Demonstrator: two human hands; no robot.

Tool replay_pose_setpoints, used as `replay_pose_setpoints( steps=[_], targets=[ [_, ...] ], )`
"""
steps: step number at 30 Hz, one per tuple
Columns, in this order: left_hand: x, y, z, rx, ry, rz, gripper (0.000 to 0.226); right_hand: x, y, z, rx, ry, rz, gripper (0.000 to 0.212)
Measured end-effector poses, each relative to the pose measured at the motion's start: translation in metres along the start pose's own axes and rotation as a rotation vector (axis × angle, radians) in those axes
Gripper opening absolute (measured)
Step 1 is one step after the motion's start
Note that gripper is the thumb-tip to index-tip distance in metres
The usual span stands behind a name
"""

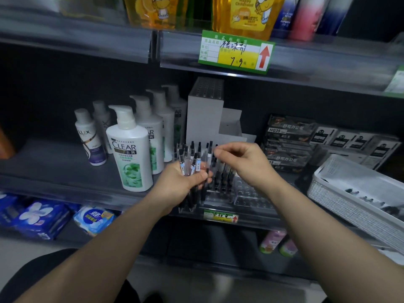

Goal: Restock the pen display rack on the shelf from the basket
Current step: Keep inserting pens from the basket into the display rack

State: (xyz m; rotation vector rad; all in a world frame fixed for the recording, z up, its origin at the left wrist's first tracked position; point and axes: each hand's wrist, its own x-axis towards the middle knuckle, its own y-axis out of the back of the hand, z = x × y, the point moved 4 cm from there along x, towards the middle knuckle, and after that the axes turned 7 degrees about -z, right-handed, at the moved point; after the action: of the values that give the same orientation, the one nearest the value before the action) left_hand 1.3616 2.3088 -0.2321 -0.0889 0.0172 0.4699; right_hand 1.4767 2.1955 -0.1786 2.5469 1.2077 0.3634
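At rack (247, 194), pens (193, 164) in left hand (178, 185)

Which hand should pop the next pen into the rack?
Probably the right hand. It pinches one pen just above the rack, with empty holes close by. The left hand is full, gripping the bundle.

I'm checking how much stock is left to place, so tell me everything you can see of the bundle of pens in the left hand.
The bundle of pens is a fanned handful: clear barrels, black clickers and clips, some white labels, dark grips low down. The left hand holds it round the middle, upright and leaning away, before the pen display rack. The right hand pinches a single pen at its top. Count unclear.
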Motion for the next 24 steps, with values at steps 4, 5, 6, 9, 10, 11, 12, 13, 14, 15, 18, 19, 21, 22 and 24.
replay_pose_setpoints(
  steps=[4,5,6,9,10,11,12,13,14,15,18,19,21,22,24],
  targets=[
    [0.001,-0.007,-0.002,0.059,0.01,-0.063,0.015,-0.001,0.001,-0.002,0.022,-0.021,-0.032,0.008],
    [0.001,-0.007,-0.001,0.062,0.01,-0.061,0.013,0.0,0.002,0.0,0.03,-0.029,-0.035,0.005],
    [0.001,-0.006,0.001,0.054,0.006,-0.041,0.011,0.0,0.005,0.0,0.049,-0.033,-0.039,0.003],
    [0.004,0.007,0.006,-0.002,-0.005,0.08,0.01,0.001,0.018,0.004,0.116,-0.03,0.015,0.005],
    [0.005,0.011,0.007,-0.001,-0.007,0.107,0.012,0.001,0.024,0.005,0.11,-0.03,0.057,0.006],
    [0.005,0.015,0.008,-0.005,-0.009,0.122,0.013,0.001,0.028,0.007,0.088,-0.033,0.099,0.007],
    [0.005,0.017,0.008,-0.013,-0.005,0.13,0.015,0.001,0.031,0.01,0.065,-0.037,0.134,0.007],
    [0.004,0.018,0.008,-0.022,0.006,0.128,0.016,0.001,0.033,0.013,0.045,-0.038,0.166,0.008],
    [0.004,0.018,0.008,-0.021,0.018,0.12,0.018,0.001,0.034,0.016,0.022,-0.037,0.191,0.012],
    [0.004,0.018,0.008,-0.012,0.03,0.106,0.019,0.001,0.034,0.019,-0.012,-0.035,0.208,0.014],
    [0.005,0.016,0.007,0.038,0.042,0.077,0.023,0.003,0.03,0.028,-0.136,-0.033,0.211,0.012],
    [0.005,0.016,0.007,0.05,0.039,0.076,0.022,0.004,0.028,0.03,-0.183,-0.029,0.205,0.011],
    [0.004,0.016,0.008,0.062,0.027,0.086,0.02,0.005,0.023,0.034,-0.288,-0.007,0.183,0.009],
    [0.003,0.016,0.009,0.06,0.019,0.092,0.019,0.006,0.02,0.035,-0.331,0.006,0.167,0.01],
    [0.002,0.015,0.011,0.048,0.006,0.093,0.016,0.007,0.013,0.035,-0.405,0.042,0.135,0.01]
  ],
)
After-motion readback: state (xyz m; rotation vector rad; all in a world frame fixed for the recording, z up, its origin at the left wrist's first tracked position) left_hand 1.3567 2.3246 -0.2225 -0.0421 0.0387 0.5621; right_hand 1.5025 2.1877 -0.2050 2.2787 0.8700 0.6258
